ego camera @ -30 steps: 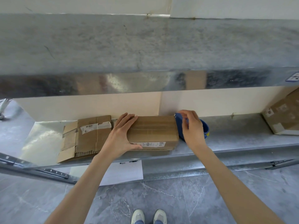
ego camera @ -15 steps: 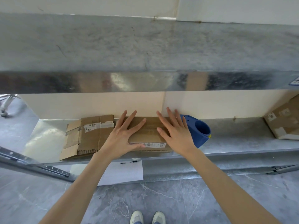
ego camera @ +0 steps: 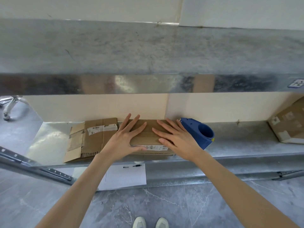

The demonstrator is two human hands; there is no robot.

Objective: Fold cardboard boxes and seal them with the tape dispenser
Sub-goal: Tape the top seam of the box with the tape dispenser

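Both hands, left (ego camera: 122, 140) and right (ego camera: 176, 139), press spread fingers flat on the box (ego camera: 148, 134) near the shelf (ego camera: 238, 145) edge, tape dispenser (ego camera: 198, 132) just beside.

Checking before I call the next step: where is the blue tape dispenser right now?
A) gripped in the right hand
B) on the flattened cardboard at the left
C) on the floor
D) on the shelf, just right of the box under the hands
D: the tape dispenser sits on the shelf with no hand gripping it; the right hand and left hand lie flat on the box.
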